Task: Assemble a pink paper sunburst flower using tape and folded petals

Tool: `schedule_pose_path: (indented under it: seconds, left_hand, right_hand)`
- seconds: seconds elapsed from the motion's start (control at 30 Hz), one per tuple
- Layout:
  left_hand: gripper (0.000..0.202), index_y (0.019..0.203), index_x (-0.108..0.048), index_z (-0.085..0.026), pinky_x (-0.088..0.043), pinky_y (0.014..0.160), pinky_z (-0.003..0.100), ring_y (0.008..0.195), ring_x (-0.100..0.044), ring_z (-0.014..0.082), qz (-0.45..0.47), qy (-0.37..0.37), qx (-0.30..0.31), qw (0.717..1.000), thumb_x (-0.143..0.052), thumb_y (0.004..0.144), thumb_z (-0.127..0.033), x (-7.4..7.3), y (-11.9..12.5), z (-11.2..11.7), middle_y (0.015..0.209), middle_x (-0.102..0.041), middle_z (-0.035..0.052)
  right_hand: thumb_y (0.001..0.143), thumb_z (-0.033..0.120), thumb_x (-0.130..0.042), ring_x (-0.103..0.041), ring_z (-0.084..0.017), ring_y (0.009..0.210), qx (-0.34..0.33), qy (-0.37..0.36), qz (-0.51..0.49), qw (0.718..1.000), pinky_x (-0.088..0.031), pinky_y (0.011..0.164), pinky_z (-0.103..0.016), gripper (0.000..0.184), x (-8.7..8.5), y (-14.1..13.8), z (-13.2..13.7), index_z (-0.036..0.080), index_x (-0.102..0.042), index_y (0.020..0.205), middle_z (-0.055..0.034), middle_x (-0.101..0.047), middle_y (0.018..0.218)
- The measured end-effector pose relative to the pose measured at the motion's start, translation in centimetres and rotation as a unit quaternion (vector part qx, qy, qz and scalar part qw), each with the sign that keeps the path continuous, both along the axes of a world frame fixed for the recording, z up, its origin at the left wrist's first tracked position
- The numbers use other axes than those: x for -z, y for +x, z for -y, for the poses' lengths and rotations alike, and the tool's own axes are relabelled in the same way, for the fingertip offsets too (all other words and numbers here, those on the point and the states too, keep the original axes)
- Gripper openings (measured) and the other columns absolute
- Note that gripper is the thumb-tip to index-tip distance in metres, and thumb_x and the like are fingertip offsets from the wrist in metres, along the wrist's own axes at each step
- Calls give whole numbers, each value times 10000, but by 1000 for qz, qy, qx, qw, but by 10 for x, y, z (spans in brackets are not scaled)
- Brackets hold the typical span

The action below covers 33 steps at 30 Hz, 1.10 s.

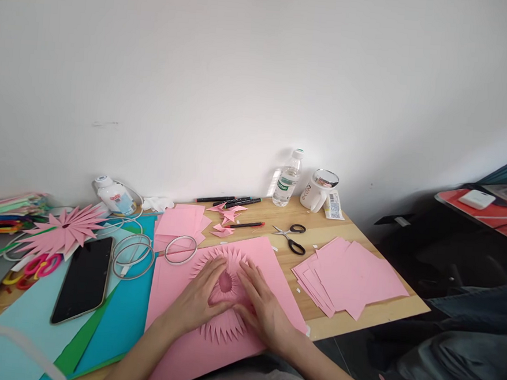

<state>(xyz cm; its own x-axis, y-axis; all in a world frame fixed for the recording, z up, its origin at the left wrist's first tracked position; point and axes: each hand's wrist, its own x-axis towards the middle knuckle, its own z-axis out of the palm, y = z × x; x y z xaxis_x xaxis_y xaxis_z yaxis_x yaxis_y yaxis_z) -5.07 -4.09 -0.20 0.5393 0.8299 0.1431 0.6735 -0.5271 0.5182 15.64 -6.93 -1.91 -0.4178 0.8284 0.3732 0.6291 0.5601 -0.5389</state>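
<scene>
A round, pleated pink paper ring with spiky points and an open centre lies on a large pink paper sheet. My left hand rests on the ring's left side, fingers stretched out. On the opposite side, my right hand lies over the pleats with its fingers extended. The two thumbs come close together below the ring's centre hole. Both palms cover parts of the pleats, so the folds beneath them are hidden.
To the right lie black scissors and loose pink sheets. A water bottle and a white mug stand against the wall. Leftward are a phone, a white cable and a spiky pink paper flower.
</scene>
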Motion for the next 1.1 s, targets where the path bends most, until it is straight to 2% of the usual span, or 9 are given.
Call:
schedule_pose_path:
  seconds: [0.1, 0.33, 0.53, 0.67, 0.87, 1.0, 1.1]
  left_hand:
    - [634, 1371, -376, -196, -377, 1049, 473, 1309, -388, 278, 17, 19, -18, 1000, -562, 826, -461, 4, 1, 0, 1394, -458, 142]
    - [548, 1271, -517, -204, -443, 1002, 442, 1230, -494, 263, 72, 39, -46, 996, -662, 769, -370, 10, 2, -4, 1311, -554, 121]
    - [510, 1218, -576, -216, -460, 987, 434, 1185, -539, 257, 107, 38, -51, 992, -648, 766, -439, 17, 1, -7, 1251, -608, 107]
    - [491, 1209, -592, -236, -458, 995, 429, 1189, -537, 251, 120, 24, -57, 991, -638, 769, -451, 18, 2, -8, 1256, -608, 84]
    - [447, 1188, -611, -251, -445, 1013, 435, 1177, -547, 245, 133, 7, -60, 989, -650, 774, -415, 16, 4, -9, 1248, -615, 59]
    - [443, 1172, -622, -233, -432, 1021, 451, 1192, -534, 252, 135, -2, -68, 988, -655, 768, -413, 17, 6, -9, 1244, -616, 73]
    - [449, 1164, -628, -217, -437, 1011, 457, 1182, -541, 258, 133, 9, -74, 988, -655, 765, -421, 18, 6, -9, 1233, -623, 87]
  right_hand:
    - [873, 272, -554, -268, -280, 1365, -3, 2, -14, 1000, -370, 1053, -487, 579, 6, 2, -4, 186, -346, 1407, -139, -382, 1434]
    - [832, 261, -617, -378, -296, 1310, 8, -16, -35, 999, -416, 1020, -513, 528, 13, -2, -13, 186, -469, 1333, -129, -526, 1321]
    - [731, 205, -720, -485, -279, 1208, 10, 8, -58, 998, -461, 972, -497, 448, 7, -3, -20, 160, -575, 1153, -136, -578, 1244]
    - [684, 176, -759, -508, -259, 1150, 13, -5, -61, 998, -466, 951, -469, 376, -1, -5, -24, 168, -581, 1015, -123, -592, 1187]
    - [699, 195, -747, -517, -258, 1113, 28, -20, -61, 998, -470, 908, -452, 317, -2, -8, -27, 199, -567, 960, -99, -595, 1141]
    - [726, 221, -722, -509, -268, 1142, 25, -17, -56, 998, -456, 932, -473, 290, 1, -7, -26, 211, -569, 973, -107, -583, 1175]
    - [755, 219, -687, -424, -289, 1262, 12, -11, -35, 999, -399, 1000, -519, 281, 6, -7, -26, 199, -573, 1011, -126, -531, 1286]
